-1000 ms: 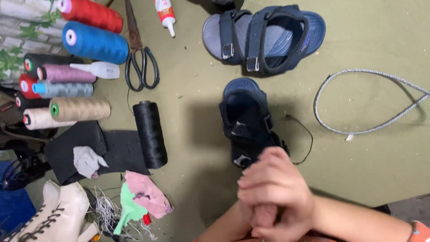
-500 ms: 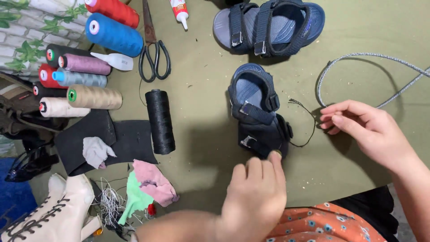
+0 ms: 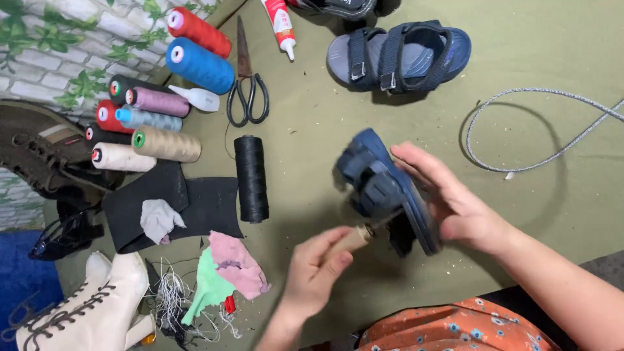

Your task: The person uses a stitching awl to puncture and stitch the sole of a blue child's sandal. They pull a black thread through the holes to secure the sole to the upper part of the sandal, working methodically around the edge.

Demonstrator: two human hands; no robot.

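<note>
Currently, lower centre of frame: left hand (image 3: 311, 273) is closed round the pale wooden handle of an awl-like tool (image 3: 361, 235), thumb and fingers pinching it, tip aimed up-right at the sandal. Just beyond, right hand (image 3: 458, 205) holds a dark blue sandal (image 3: 389, 192) lifted off the desk (image 3: 552, 214), tilted on edge, sole against the palm, fingers spread along the sole, thumb hidden. Forearm enters from lower right.

Judged step: stitching or piercing work on the raised sandal, tool point at or touching the strap near the heel; contact point blurred, cannot confirm. Next move likely calls for a steady grip by the right hand and a straight push along the tool's axis.

Middle left: black thread spool (image 3: 251, 179), black rubber pieces (image 3: 195, 208), pink and green rags (image 3: 224, 273). Upper left: coloured thread cones (image 3: 162, 110), scissors (image 3: 247, 84). Top: second blue sandal (image 3: 400, 55), glue tube (image 3: 281, 19). Upper right: grey cord (image 3: 520, 130).
</note>
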